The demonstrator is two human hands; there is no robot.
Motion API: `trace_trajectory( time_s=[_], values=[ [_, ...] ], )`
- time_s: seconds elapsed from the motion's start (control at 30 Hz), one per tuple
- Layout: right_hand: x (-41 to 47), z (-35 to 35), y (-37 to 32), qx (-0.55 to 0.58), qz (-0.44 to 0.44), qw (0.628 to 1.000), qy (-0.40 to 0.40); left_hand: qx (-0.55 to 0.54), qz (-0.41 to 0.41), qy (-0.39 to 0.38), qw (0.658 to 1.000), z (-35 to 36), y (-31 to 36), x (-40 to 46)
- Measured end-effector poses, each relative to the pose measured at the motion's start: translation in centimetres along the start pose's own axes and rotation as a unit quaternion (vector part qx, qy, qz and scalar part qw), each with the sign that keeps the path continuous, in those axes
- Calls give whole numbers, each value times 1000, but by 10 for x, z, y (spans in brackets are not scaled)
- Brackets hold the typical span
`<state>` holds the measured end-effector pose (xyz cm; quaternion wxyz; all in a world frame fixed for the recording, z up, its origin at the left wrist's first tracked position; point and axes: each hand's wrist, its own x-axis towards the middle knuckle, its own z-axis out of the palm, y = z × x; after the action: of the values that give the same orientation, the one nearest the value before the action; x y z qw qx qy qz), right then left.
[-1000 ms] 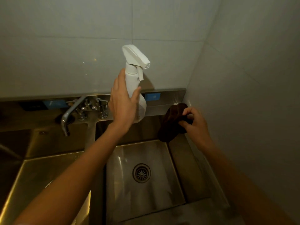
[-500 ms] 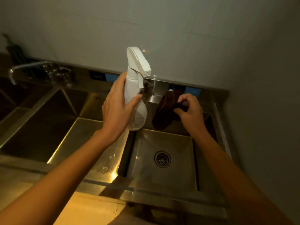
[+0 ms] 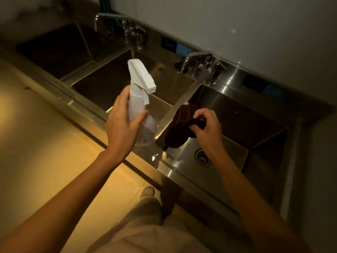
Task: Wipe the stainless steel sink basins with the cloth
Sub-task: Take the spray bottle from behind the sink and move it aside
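My left hand (image 3: 121, 125) grips a white spray bottle (image 3: 140, 99) upright above the front rim of the steel sink unit (image 3: 175, 168), its nozzle pointing right. My right hand (image 3: 207, 125) pinches a dark brown cloth (image 3: 179, 128) that hangs bunched over the left side of the right basin (image 3: 235, 123). That basin has a round drain (image 3: 202, 157) in its floor. Two more basins, the middle basin (image 3: 109, 88) and the far left basin (image 3: 58, 50), run off to the upper left.
Two taps stand on the back ledge, one tap (image 3: 198, 64) between the right and middle basins, another tap (image 3: 124, 24) farther left. A grey wall (image 3: 237, 24) backs the unit and a side wall (image 3: 319, 161) closes the right. Tan floor (image 3: 45, 143) and my shoe (image 3: 147, 191) lie below.
The view has pulled back and swung left, bringing all three basins and the floor into sight. Both hands keep their hold and have come lower, nearer the front rim.
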<state>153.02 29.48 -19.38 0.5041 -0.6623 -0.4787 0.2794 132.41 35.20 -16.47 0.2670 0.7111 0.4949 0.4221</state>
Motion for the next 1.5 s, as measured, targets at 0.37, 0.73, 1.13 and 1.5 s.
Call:
trace_trajectory(
  time_s=[0.37,0.73,1.13,1.5],
  values=[
    [-9,107,-20,54,30,990,-129,41,-94,112,988,-77,-66,-40],
    [20,286,-61,9,-3,984,-175,65,-145,166,973,-199,-180,-16],
    [43,452,-106,7,-49,977,-205,85,-184,215,955,-319,-278,2],
    [81,527,-138,11,-84,963,-255,116,-197,280,932,-357,-316,22]
  ],
)
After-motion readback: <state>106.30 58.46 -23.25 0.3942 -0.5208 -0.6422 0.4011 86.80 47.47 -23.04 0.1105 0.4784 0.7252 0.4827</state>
